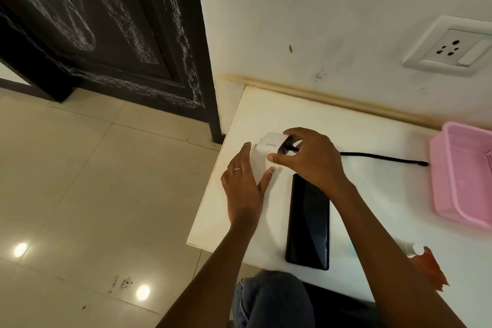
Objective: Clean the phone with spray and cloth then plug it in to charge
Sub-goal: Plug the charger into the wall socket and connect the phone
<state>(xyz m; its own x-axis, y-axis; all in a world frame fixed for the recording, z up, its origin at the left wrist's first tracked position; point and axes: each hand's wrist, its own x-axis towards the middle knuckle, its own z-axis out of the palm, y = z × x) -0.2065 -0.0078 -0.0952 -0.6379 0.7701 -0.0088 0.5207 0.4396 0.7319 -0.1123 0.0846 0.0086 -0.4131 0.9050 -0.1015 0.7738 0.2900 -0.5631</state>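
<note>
A black phone (308, 221) lies flat, screen dark, near the front edge of the white table (372, 194). Beyond it sits a white charger adapter (269, 145). My right hand (311, 157) is closed around the adapter, thumb on its near side, fingers at the black cable plug. The black cable (383, 158) runs right from it along the table. My left hand (245, 184) rests flat with fingers spread just left of the adapter, fingertips touching its side. A white spray bottle (411, 248) peeks out at the front right beside an orange-brown cloth (431, 269).
A white wall socket with a switch (450, 47) is on the wall at upper right. A pink plastic basket (463, 173) stands at the table's right. A dark door (106, 29) and tiled floor (93, 181) lie to the left. My knee in jeans (269, 298) is below the table edge.
</note>
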